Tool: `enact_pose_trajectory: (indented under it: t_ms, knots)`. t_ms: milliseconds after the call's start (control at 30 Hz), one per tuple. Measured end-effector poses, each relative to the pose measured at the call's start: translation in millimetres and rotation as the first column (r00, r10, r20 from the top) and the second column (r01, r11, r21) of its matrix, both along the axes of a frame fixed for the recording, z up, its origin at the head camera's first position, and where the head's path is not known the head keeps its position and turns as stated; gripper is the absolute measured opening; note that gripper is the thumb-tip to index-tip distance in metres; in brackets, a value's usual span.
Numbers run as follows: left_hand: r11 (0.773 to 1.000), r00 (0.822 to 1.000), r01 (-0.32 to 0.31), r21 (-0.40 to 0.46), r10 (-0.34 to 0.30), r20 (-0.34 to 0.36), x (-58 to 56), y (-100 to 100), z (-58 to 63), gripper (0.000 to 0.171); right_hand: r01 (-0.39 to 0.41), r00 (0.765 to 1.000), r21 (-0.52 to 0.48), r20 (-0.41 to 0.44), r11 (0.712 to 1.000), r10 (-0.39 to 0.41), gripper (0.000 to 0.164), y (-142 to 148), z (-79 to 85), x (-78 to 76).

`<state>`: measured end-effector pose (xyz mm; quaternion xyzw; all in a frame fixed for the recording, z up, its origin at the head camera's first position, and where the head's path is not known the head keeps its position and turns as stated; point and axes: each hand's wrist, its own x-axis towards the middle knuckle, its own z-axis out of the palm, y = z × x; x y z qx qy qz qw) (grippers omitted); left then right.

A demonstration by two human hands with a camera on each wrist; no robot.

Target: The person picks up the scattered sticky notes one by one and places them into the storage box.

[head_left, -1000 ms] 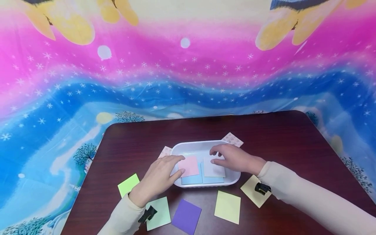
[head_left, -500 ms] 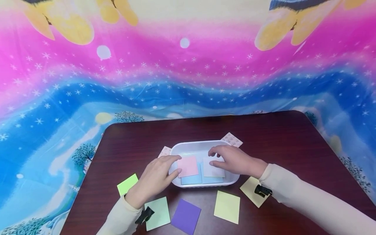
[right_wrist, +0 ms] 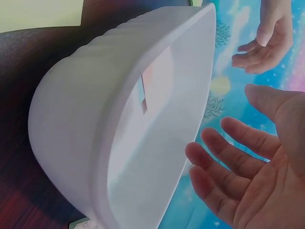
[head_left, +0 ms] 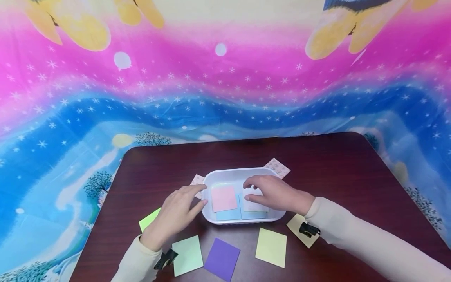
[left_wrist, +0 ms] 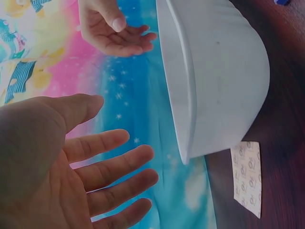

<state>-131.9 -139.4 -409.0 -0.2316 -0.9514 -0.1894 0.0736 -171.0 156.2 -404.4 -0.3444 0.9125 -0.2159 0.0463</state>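
Note:
A white plastic tray stands mid-table, holding a pink paper square on a blue square, and a white square over another blue square. My left hand hovers by the tray's left end, fingers spread and palm bare in the left wrist view. Above the tray's right half is my right hand, fingers relaxed and slightly bent, holding nothing; it hides part of the white square. In the right wrist view the tray wall stands beside the right fingers.
Along the front lie bright green, mint, purple, pale yellow and tan squares. Patterned squares peek out behind the tray's left and right ends. A printed cloth hangs beyond the dark table.
My left hand has drawn back leftward, off the tray's left end. My right hand has shifted slightly left over the white square. The paper squares stay put.

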Motion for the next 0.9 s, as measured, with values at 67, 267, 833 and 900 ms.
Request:
enact_pose_trajectory:
  t_ms: [67,267,833,900]
  knots:
    - [1.0,1.0,-0.014,0.002,0.014,0.005,-0.8,-3,0.2,0.04,-0.01,1.0,-0.002,-0.004,1.0,0.01,0.035,-2,1.0,0.2]
    - [0.998,0.998,-0.06,0.014,0.06,0.003,-3.3,-13,2.0,0.043,-0.019,1.0,0.002,0.004,1.0,0.019,0.036,-10,3.2,0.8]
    - [0.997,0.995,-0.07,-0.021,0.072,0.076,-29.4,-27,-1.3,0.046,-0.038,0.997,-0.002,0.062,0.999,0.038,0.038,-22,-0.6,-1.7]
    - [0.997,0.993,-0.071,-0.033,0.074,0.092,-34.5,-27,-3.3,0.046,-0.035,0.997,0.008,0.069,0.999,0.034,0.039,-23,-1.0,-2.1]
